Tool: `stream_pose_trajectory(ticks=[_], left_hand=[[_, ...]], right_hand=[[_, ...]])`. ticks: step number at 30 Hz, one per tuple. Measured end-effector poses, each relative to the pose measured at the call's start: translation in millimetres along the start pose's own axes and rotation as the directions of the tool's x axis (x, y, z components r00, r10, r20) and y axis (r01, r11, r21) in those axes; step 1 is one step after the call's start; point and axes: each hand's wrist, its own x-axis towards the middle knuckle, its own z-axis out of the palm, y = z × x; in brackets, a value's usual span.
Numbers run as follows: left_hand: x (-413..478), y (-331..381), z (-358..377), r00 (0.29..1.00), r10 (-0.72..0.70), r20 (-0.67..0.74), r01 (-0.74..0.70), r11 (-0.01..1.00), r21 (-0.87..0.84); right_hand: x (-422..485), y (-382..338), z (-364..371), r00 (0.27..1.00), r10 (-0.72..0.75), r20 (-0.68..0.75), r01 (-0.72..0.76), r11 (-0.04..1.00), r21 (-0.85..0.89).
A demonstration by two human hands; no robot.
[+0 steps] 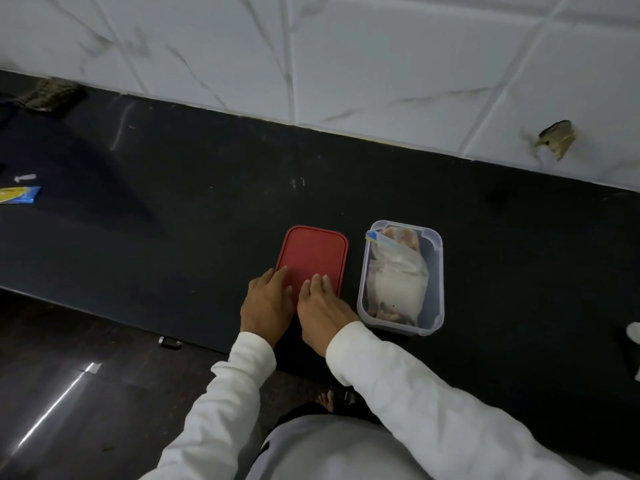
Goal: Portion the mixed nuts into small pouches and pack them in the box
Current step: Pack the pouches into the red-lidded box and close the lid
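Before lifting red lid [313, 252] off worktop [173, 220], hook left hand [266, 301] and right hand [323, 306] under near edge; fingers [282, 273] flat on top, straight, gripping nothing. Seat squarely over box [438, 271], pouches [398, 275] tucked in.

so on the desk [207, 202] the lid [313, 254] lies just left of the box [434, 271], pouches [398, 275] inside it. Both hands, left hand [266, 303] and right hand [323, 306], rest on the lid's near end; a packet [19, 195] lies far left

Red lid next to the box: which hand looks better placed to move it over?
Probably the right hand: it rests on the red lid beside the open clear box, while the left hand lies on the lid's far side.
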Motion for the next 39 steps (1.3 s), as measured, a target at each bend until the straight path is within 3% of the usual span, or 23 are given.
stream_pose_trajectory(ticks=[3, 5, 10, 13, 15, 19, 23, 27, 30, 33, 35, 37, 39], left_hand=[[4, 1, -1, 0.994, -0.065, -0.090, 0.049, 0.984, -0.173], [7, 5, -3, 0.990, -0.125, -0.070, 0.101, 0.956, -0.276], [12, 5, -3, 0.975, -0.217, -0.046, 0.182, 0.903, -0.390], [9, 14, -7, 0.963, -0.259, -0.079, 0.188, 0.850, -0.492], [5, 21, -14, 0.939, -0.316, -0.138, 0.169, 0.770, -0.615], [-6, 47, -31, 0.899, -0.338, -0.278, -0.010, 0.619, -0.785], [-23, 85, -37, 0.854, -0.187, -0.486, -0.264, 0.650, -0.712], [-38, 110, -25, 0.732, 0.170, -0.660, -0.538, 0.739, -0.405], [-43, 122, -14, 0.641, 0.411, -0.648, -0.679, 0.697, -0.229], [-39, 127, -14, 0.579, 0.587, -0.566, -0.779, 0.605, -0.169], [-28, 126, -17, 0.629, 0.512, -0.585, -0.727, 0.655, -0.208], [-14, 127, -20, 0.759, 0.349, -0.550, -0.567, 0.768, -0.296], [0, 128, -20, 0.883, 0.248, -0.399, -0.402, 0.839, -0.368]], right_hand=[[8, 2, 12, 0.992, 0.069, 0.108, -0.077, 0.994, 0.073], [14, 4, 20, 0.984, 0.093, 0.151, -0.113, 0.985, 0.131], [17, 8, 25, 0.980, 0.110, 0.165, -0.136, 0.978, 0.157], [17, 8, 23, 0.984, 0.117, 0.136, -0.150, 0.953, 0.263], [16, 11, 17, 0.989, 0.142, 0.031, -0.141, 0.890, 0.434], [3, 22, -15, 0.943, 0.286, -0.170, -0.050, 0.625, 0.779], [-7, 36, -39, 0.878, 0.452, -0.155, 0.004, 0.317, 0.949], [-23, 57, -49, 0.827, 0.551, -0.115, 0.142, -0.006, 0.990], [-34, 78, -43, 0.817, 0.566, -0.113, 0.219, -0.124, 0.968], [-46, 98, -32, 0.756, 0.643, -0.122, 0.270, -0.136, 0.953], [-54, 110, -21, 0.702, 0.700, -0.130, 0.270, -0.093, 0.958], [-61, 118, -10, 0.675, 0.730, -0.105, 0.234, -0.077, 0.969], [-66, 123, 1, 0.651, 0.752, -0.099, 0.190, -0.036, 0.981]])
